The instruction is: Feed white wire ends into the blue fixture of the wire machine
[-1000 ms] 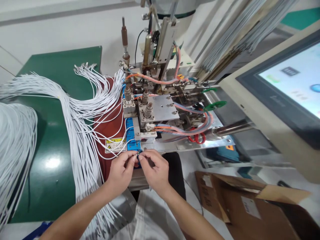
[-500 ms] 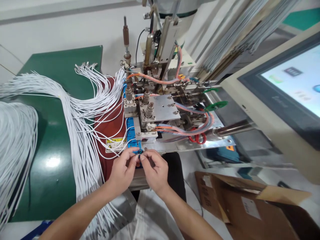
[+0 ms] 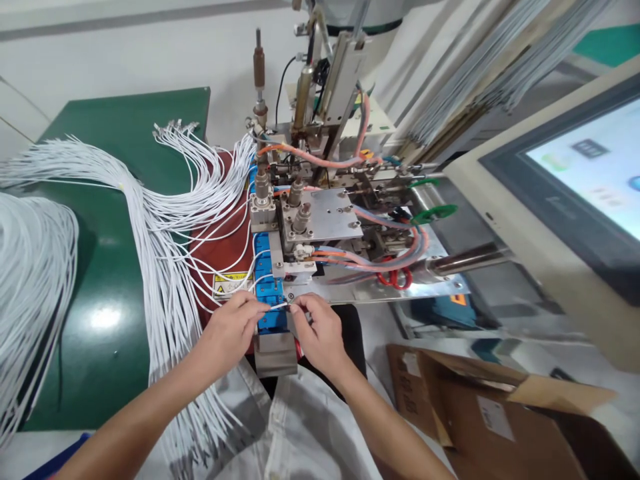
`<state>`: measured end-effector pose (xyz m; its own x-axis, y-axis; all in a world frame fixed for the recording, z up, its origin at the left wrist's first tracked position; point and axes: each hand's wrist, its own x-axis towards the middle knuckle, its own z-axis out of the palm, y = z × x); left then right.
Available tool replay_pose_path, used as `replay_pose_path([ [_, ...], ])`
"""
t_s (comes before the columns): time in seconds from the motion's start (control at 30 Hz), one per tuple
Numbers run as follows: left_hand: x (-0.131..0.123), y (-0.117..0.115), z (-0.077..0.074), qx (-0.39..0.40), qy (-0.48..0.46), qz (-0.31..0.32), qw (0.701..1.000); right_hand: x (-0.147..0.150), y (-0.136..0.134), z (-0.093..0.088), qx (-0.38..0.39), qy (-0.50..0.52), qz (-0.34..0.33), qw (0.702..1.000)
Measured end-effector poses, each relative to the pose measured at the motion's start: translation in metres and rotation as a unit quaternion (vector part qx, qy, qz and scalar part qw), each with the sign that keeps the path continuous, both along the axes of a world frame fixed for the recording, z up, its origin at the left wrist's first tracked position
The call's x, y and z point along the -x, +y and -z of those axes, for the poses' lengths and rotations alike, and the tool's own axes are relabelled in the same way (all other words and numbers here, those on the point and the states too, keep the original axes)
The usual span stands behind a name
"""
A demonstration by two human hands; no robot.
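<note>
My left hand [image 3: 231, 331] and my right hand [image 3: 319, 331] are closed in pinches on the two ends of a short stretch of thin white wire [image 3: 277, 307]. They hold it across the blue slotted fixture [image 3: 267, 293] at the front of a small metal machine [image 3: 320, 220]. A grey metal block [image 3: 275, 353] sits just below the fixture, between my wrists. A thick bundle of white wires [image 3: 160, 267] fans over the green table [image 3: 100, 320] to the left, its loose ends reaching the fixture.
A touchscreen panel [image 3: 580, 193] stands at the right. An open cardboard box [image 3: 490, 413] lies at the lower right. Orange and blue hoses [image 3: 380, 257] loop over the machine plate. More white wire [image 3: 30, 280] lies at the far left. A yellow warning label [image 3: 227, 283] is beside the fixture.
My hands have drawn apart a little, and the white wire now shows stretched between them over the blue fixture. The view has shifted slightly up and right.
</note>
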<state>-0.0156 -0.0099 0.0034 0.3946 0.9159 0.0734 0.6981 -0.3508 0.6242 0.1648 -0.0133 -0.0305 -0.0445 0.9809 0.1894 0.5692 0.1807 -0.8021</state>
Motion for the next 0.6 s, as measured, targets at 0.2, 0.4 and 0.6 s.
replay_pose_path([
  [0.2, 0.000, -0.001, 0.012, -0.035, 0.021, 0.000, 0.999, -0.001, 0.003, 0.003, 0.042, -0.018, -0.012, 0.999],
  [0.4, -0.002, 0.001, 0.007, -0.007, 0.043, -0.025, 0.999, -0.005, 0.008, 0.000, 0.055, -0.048, -0.037, 0.997],
  [0.6, -0.003, 0.001, 0.009, -0.009, 0.068, -0.019, 0.997, -0.005, 0.011, -0.003, 0.081, -0.036, -0.034, 0.995],
])
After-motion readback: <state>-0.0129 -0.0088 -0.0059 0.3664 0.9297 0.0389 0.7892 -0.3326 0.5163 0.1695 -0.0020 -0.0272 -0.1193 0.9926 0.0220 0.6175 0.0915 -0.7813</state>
